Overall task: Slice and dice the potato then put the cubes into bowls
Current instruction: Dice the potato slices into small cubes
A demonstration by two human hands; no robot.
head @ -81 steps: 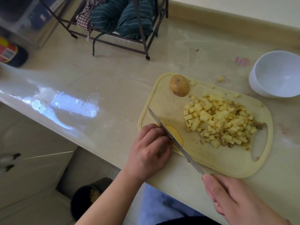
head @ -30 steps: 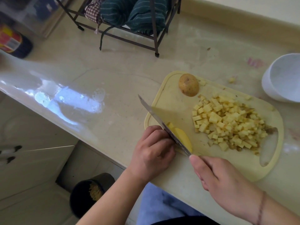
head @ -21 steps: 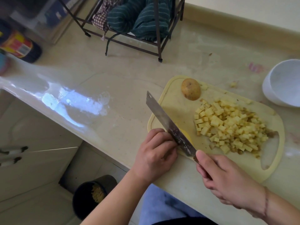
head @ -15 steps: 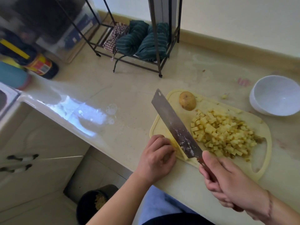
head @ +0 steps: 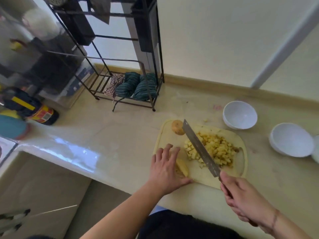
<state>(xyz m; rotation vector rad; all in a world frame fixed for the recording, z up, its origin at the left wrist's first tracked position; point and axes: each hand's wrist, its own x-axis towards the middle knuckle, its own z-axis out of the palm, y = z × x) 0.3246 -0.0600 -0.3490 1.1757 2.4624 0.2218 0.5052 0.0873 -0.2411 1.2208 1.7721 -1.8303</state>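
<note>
A black wire rack (head: 120, 69) is standing at the back left of the glossy beige countertop (head: 107, 135). The left hand (head: 166, 167), fingers spread straight, is resting on a pale yellow potato piece (head: 182, 167) at the near left edge of the cream plastic cutting board (head: 202, 175). A small brown-skinned whole potato (head: 177, 129) and a heap of yellow potato cubes (head: 217, 149) are lying on the board. The right hand (head: 245, 202) is gripping a long steel-bladed knife (head: 200, 148), held over the cubes. Two white round bowls (head: 240, 114) (head: 291, 139) are sitting to the right of the board.

Right hand (head: 245, 199) gripping knife (head: 200, 149) above potato cubes (head: 215, 149), left hand (head: 165, 166) spread beside potato slice (head: 183, 167)
</note>
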